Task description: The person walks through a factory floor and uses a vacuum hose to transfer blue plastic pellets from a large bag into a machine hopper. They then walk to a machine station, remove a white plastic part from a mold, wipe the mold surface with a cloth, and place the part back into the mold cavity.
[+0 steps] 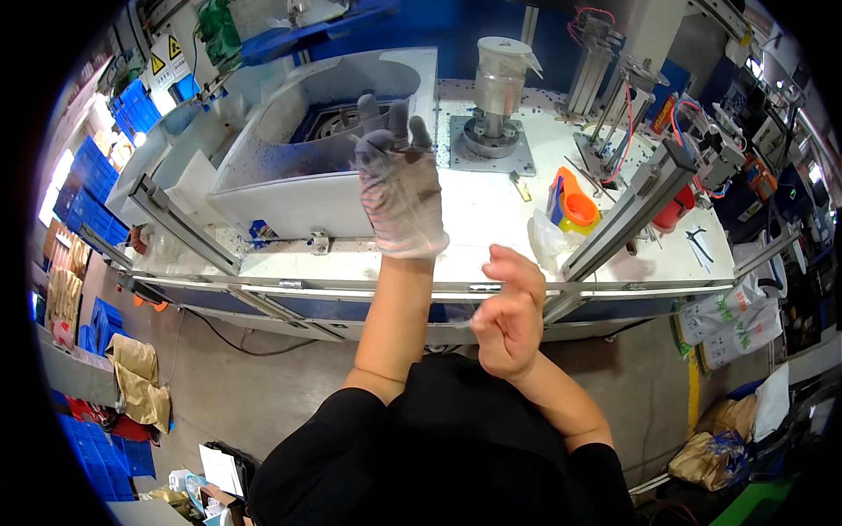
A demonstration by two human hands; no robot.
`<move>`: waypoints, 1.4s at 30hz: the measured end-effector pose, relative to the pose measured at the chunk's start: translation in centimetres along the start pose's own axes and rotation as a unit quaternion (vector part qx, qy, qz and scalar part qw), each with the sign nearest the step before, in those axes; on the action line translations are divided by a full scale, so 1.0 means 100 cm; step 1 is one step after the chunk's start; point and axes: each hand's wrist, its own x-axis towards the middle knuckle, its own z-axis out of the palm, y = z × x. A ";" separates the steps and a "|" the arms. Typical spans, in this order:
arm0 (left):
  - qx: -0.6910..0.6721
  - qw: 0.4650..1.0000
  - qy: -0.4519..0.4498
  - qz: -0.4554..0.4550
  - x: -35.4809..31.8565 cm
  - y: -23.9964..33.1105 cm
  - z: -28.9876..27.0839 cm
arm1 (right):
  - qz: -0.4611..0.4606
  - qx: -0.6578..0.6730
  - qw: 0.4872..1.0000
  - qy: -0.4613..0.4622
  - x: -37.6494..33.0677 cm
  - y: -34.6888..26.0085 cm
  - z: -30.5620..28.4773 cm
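Note:
My left hand (399, 180) is raised over the front of the workbench, in front of the white housing. It wears a grey work glove with a pale, motion-blurred cuff that ends at the wrist. Its fingers point away from me, slightly spread, and it holds nothing. My right hand (511, 311) is bare and hovers at the bench's front edge, right of the left forearm. Its fingers are loosely bent with gaps between them, and no held object shows. The white housing (307, 206) has a round opening with a dark, blue-speckled metal part inside.
A metal cylinder fixture (500, 96) stands on a square plate behind my hands. Right of it are an orange and yellow container (579, 210), a clear plastic bag (548, 241) and a slanted aluminium post (631, 210). Another post (184, 223) slants at left. White sacks (737, 324) stand right.

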 end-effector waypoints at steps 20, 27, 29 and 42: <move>0.382 0.923 -0.043 0.013 0.081 -0.015 0.023 | 0.237 0.327 0.818 0.409 0.087 0.083 -0.043; 0.531 0.842 -0.094 0.022 0.168 -0.045 0.024 | 0.257 0.208 0.844 0.423 0.146 0.164 -0.047; 0.607 0.782 -0.119 0.075 0.200 -0.056 0.025 | 0.247 0.168 0.844 0.445 0.172 0.179 -0.046; 0.868 0.438 -0.183 -0.145 0.380 -0.223 -0.038 | 0.273 0.007 0.859 0.432 0.262 0.324 -0.114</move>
